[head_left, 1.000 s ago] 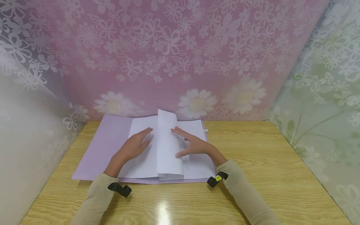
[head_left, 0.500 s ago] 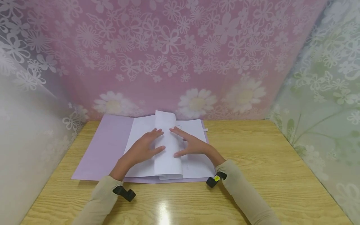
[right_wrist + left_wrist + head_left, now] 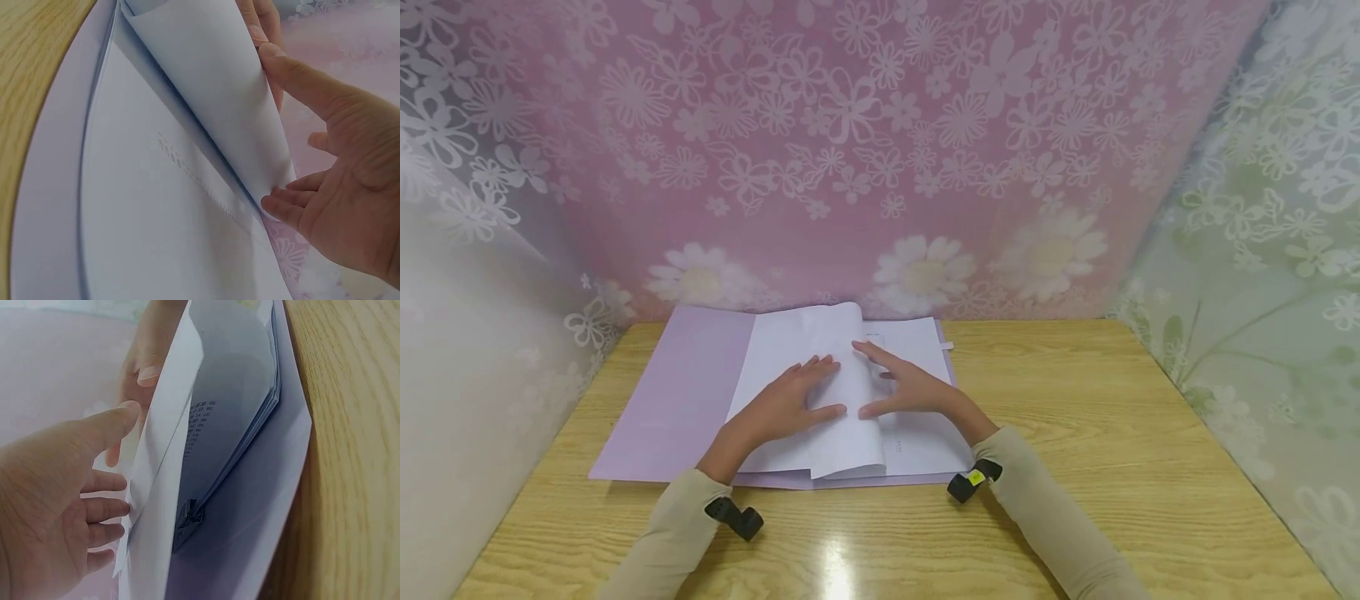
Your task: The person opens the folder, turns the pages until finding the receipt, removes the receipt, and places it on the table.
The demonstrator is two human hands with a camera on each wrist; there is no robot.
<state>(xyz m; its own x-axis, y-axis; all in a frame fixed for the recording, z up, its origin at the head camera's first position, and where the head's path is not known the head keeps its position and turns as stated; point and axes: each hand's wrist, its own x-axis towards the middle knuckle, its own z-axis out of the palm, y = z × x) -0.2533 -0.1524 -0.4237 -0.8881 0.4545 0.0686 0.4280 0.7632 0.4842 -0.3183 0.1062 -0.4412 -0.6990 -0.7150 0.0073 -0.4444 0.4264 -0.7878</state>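
A lilac folder (image 3: 688, 383) lies spread on the table, its cover turned out to the left. White sheets fill it, and a raised sheet (image 3: 847, 429) curves over near the middle. My left hand (image 3: 782, 406) rests on the left part of this sheet, fingers extended and thumb out. On the curl's right side, my right hand (image 3: 913, 389) touches the paper with spread, fairly straight fingers. Below it shows a printed page (image 3: 917, 433) with small lines of text. In the left wrist view, a dark metal clip (image 3: 189, 520) sits at the sheets' inner edge inside the folder.
The wood-grain table (image 3: 1075, 400) extends to the right and in front of the folder. A pink flowered curtain (image 3: 865, 167) hangs right behind, with pale panels at both sides. A small white tab (image 3: 947, 346) sticks out at the folder's right edge.
My left hand has moved right onto the curled sheet, which has spread leftward and lies lower at its far end. My right hand has barely shifted.
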